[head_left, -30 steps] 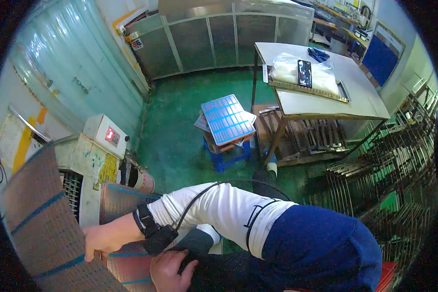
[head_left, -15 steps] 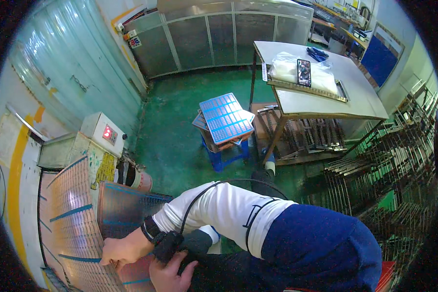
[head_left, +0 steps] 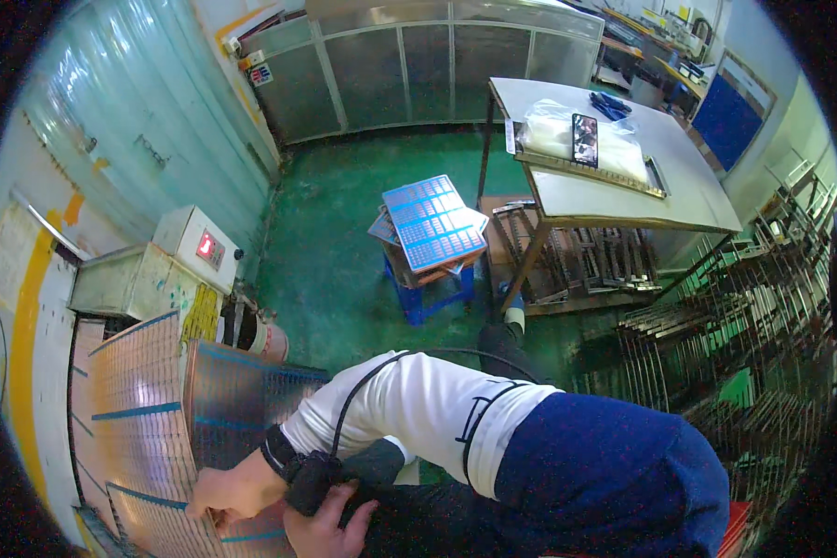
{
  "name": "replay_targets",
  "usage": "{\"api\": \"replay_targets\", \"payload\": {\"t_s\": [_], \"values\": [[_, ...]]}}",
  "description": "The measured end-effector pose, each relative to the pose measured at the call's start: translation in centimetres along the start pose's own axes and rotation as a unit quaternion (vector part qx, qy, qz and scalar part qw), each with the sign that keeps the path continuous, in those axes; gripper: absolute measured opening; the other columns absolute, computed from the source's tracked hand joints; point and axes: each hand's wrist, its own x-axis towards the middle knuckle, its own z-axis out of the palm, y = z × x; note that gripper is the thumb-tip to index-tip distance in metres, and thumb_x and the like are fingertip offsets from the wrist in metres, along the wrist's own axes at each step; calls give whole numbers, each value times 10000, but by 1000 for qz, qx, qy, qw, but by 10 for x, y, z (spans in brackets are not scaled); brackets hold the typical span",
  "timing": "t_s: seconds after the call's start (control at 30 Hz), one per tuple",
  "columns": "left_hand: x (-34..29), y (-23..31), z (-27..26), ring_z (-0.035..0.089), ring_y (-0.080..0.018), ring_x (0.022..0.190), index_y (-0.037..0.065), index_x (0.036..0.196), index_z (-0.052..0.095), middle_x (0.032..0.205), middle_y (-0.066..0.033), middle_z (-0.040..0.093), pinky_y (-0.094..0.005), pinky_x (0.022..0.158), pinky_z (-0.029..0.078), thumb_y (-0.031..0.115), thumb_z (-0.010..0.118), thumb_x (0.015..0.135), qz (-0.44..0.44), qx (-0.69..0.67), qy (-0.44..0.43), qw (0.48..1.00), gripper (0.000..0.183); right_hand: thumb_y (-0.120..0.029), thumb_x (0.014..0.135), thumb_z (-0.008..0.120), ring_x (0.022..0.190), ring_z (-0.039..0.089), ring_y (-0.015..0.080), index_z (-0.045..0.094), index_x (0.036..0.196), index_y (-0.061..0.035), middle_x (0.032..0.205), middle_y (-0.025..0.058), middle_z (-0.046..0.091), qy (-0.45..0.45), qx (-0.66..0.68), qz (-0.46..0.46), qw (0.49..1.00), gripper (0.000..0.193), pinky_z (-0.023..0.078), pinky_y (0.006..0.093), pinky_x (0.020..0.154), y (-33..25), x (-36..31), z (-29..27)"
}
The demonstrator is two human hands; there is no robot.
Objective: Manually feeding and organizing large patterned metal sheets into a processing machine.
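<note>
My right hand, at the end of a white-sleeved arm, is closed on the near right edge of a thin copper-coloured panel with a fine grid and blue strips. Its fingertips are partly hidden. A black wristband and a small black box with a cable sit at that wrist. Just below the box is my left hand, thumb and forefinger apart, the forefinger touching or nearly touching the box; the other fingers are partly hidden. Behind the held panel leans another copper panel with blue strips.
A blue stool bears stacked blue-and-silver panels. To the right stands a table with a phone, a plastic-wrapped bundle and a dark blue cloth. Metal racks crowd the right side. A control box stands at left.
The held panel's top edge has shifted slightly down and right. My right hand has moved a little left and down, still on the edge; my left hand stays beside its wrist.
</note>
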Motion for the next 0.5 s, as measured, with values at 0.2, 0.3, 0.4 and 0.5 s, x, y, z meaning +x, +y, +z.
{"api": "replay_targets", "payload": {"t_s": [0.2,0.3,0.4,0.5], "values": [[0,-2,-6,640,-324,833,-7,902,675,911,-166,673,-376,786,476,155,721,718,-5,-18,-26,999,249,-10,530,676,729,653,253,614,912,-56,765,112,641,27,-32,29,999,390,487,369,568,33,3,17],[1,-2,-10,644,-318,817,-15,903,668,895,-170,671,-371,765,486,149,712,723,-1,-24,-37,999,247,-121,724,653,728,603,240,566,885,7,776,95,572,83,228,138,960,223,503,354,599,48,6,35],[2,1,-11,646,-314,813,-15,907,662,882,-169,669,-369,751,491,149,706,728,-5,-34,-50,998,246,-177,773,660,713,577,241,556,853,10,793,95,546,113,337,180,917,228,509,355,611,59,8,38],[-2,-6,-9,646,-313,805,-12,905,658,874,-167,667,-366,732,496,148,703,730,-7,-29,-47,998,242,-189,776,653,725,581,246,559,834,15,802,113,547,91,281,136,946,231,521,374,612,47,12,36]]}}
